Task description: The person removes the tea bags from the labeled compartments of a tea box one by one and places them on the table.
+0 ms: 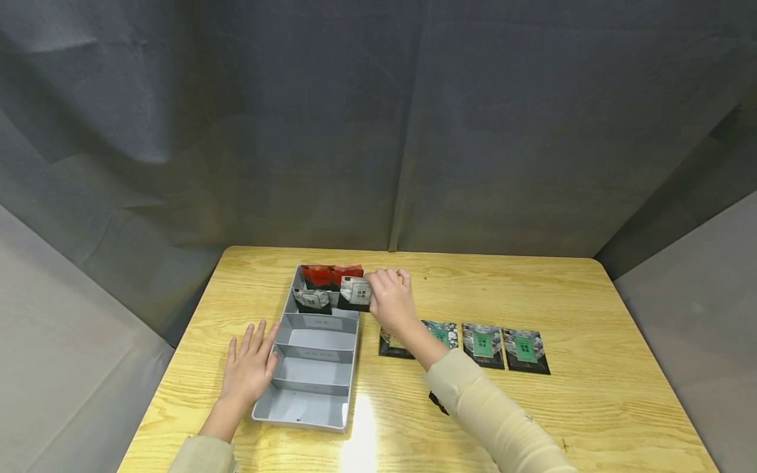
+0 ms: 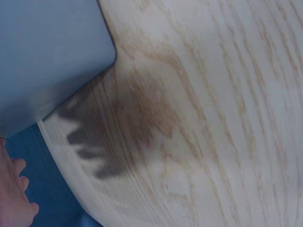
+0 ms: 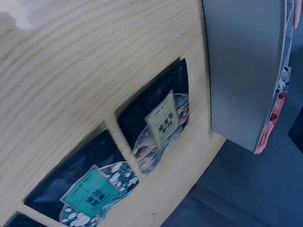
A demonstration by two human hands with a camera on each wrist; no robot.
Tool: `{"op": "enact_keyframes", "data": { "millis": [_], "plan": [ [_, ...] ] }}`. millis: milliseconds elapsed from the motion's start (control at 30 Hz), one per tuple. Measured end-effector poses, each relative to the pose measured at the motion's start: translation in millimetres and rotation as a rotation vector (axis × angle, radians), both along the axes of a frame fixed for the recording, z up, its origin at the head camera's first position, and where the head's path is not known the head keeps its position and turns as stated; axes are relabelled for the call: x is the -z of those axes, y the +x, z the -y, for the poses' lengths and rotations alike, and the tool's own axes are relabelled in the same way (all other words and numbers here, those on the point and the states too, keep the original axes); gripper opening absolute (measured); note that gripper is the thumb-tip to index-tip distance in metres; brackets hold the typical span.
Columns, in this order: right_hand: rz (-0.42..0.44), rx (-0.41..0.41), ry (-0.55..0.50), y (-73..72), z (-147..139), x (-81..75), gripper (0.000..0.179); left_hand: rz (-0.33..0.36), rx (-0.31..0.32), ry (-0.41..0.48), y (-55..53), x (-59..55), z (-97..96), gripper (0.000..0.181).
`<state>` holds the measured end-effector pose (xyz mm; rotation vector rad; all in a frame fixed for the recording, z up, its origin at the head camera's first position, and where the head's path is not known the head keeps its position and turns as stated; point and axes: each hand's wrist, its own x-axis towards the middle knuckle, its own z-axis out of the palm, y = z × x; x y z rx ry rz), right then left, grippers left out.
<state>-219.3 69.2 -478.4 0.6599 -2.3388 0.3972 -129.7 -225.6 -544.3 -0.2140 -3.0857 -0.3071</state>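
Observation:
A grey divided box [image 1: 301, 424] stands on the table. My right hand [image 1: 391, 303] pinches a black sachet with a whitish label [image 1: 356, 293] by its right edge, over the box's far right part. Another black-and-white sachet [image 1: 312, 300] stands tilted in the second compartment from the back. Red-and-black sachets [image 1: 331, 274] fill the rearmost one. My left hand [image 1: 248, 368] lies against the box's left rim with fingers straight and spread. In the left wrist view, the fingertips of that hand [image 2: 14, 191] show at the lower left, beside the box [image 2: 52, 56].
Right of the box, several black sachets lie in a row: one with a yellowish label [image 3: 162, 120], the others with green labels [image 1: 483, 343]. A small dark object [image 1: 437, 402] is partly hidden by the right sleeve. A grey curtain [image 1: 307, 164] hangs behind the table.

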Motion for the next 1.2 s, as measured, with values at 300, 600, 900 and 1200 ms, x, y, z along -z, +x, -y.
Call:
{"op": "enact_keyframes", "data": {
  "millis": [300,600,900,1200],
  "plan": [
    [0.051,0.037,-0.016,10.0,-23,15.5,0.02,0.008,-0.004,0.014,0.4,-0.4,-0.4,0.053],
    [0.117,0.056,-0.012,29.3,-42,45.2,0.016,0.004,-0.002,0.013,0.5,-1.3,-0.6,0.053],
    [0.163,0.025,0.003,58.5,-46,78.2,0.015,-0.011,-0.005,0.0,0.4,0.1,0.3,0.053],
    [0.275,0.028,0.023,83.2,-49,110.4,0.017,-0.001,-0.001,0.004,0.1,-1.0,0.3,0.053]
  ]
}}
